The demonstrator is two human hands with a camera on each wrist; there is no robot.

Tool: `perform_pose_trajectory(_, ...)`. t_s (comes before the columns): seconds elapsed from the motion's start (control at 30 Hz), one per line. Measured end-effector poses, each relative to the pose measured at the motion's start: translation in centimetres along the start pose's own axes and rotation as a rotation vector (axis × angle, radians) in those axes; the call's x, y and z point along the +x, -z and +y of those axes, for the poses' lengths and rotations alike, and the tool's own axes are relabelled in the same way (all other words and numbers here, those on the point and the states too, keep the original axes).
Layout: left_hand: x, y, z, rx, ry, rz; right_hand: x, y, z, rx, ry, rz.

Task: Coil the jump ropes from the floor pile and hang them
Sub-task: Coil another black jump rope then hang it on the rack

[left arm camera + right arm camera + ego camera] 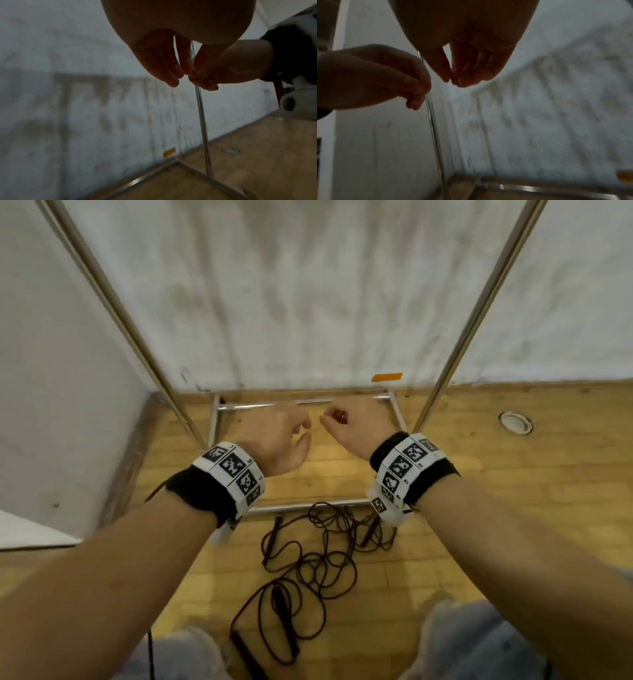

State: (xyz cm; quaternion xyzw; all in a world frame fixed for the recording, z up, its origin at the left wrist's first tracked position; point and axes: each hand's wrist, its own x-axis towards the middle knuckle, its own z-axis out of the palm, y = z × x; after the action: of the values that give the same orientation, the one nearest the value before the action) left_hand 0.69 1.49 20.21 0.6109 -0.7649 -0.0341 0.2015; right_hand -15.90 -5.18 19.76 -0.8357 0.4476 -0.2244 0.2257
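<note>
A stained white wall [308,302] meets a floor of yellowish wood blocks [496,491] in a corner. A metal rack [476,313] stands against it, its two slanted uprights rising from a rectangular base frame on the floor. Dark jump ropes [308,559] lie tangled on the floor just in front of that base, between the person's feet. A small orange tape strip [387,377] sticks low on the wall. Left hand [274,436] and right hand [356,426] hover close together above the base, fingers loosely curled, holding nothing visible.
</note>
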Motion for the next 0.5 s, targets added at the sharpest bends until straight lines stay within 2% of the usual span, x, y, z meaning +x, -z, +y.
perform_pose_trajectory(0.13, -2.9, -8.7, -2.3, -0.024, 0.088, -0.267, -2.3, -7.2, 5.1, -0.149, -0.082, -0.36)
perform_pose_trajectory(0.23, -4.1, -15.1, -4.1, -0.037, 0.125, -0.381, -3.5, -12.2, 9.0, -0.273, -0.149, -0.605)
perform_pose_trajectory(0.33, -5.2, -18.8, -4.9, -0.053, 0.11, -0.435, -5.4, -15.3, 11.6, -0.301, -0.141, -0.678)
perform_pose_trajectory(0.5, -5.6, -26.5, -6.6, -0.104, 0.151, -0.549, -6.8, -20.6, 16.6, -0.29, -0.206, -0.63)
